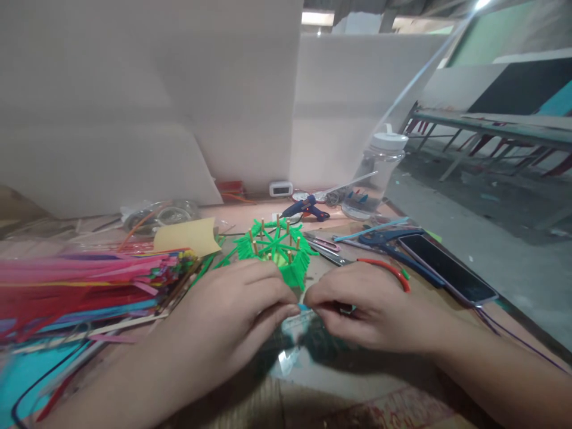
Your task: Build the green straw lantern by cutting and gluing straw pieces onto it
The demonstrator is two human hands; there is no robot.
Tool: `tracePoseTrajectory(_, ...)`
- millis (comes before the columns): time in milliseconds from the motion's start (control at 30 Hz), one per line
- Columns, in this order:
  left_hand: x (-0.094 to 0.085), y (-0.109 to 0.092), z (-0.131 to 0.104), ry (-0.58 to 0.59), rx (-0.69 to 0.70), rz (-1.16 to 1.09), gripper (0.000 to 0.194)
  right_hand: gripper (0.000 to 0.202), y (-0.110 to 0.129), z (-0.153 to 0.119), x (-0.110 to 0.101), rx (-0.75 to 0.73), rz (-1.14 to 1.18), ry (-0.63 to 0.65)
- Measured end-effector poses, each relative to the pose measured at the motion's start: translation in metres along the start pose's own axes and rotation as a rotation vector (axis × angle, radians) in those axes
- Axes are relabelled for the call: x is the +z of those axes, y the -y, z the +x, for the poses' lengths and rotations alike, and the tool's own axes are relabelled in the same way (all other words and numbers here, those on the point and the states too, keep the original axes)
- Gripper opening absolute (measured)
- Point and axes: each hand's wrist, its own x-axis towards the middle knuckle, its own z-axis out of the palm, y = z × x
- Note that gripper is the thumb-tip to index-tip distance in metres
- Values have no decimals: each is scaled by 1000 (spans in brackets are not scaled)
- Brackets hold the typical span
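The head view showed two hands meeting near the table's front edge: the left hand (232, 310) and right hand (361, 307) both pinched narrow on one small light-blue strip (304, 308), fingertips nearly touching. Just behind them stood one green woven basket frame (274, 250) of thin paper strips, with about seven wooden sticks upright. Toward the left edge lay a flat heap of coloured strips (89, 280). One dark phone (447, 268) lay by the right edge. Farther back were one blue glue gun (306, 208) and one clear plastic bottle (378, 173).
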Motion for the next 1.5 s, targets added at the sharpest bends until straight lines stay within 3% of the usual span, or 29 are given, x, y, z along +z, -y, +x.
tracePoseTrajectory(167,-3,1,-1,-31,-77,13,13,9,0,3,1,44,-20,-119)
tracePoseTrajectory(433,7,0,1,-66,-58,104,19,8,2,4,15,113,-96,-280)
tracePoseTrajectory(567,0,2,1,-86,-64,134,19,9,-2,5,5,110,-71,-217)
tracePoseTrajectory(667,-16,5,0,-127,-92,89,17,16,-23,5,-15,240,-109,-184)
tracePoseTrajectory(800,-34,14,-1,-221,-177,86,24,20,-84,2,-30,527,-262,-235)
tracePoseTrajectory(933,-35,30,1,-323,-223,136,21,49,-146,8,-21,691,-232,-185)
tracePoseTrajectory(1033,-31,42,5,-335,-245,136,21,59,-172,25,-10,709,-173,-160)
tracePoseTrajectory(1300,-24,49,12,-199,-278,-26,27,32,-196,55,13,850,-21,-152)
tracePoseTrajectory(1500,-30,46,8,-141,-220,-79,20,33,-184,45,1,890,-16,-291)
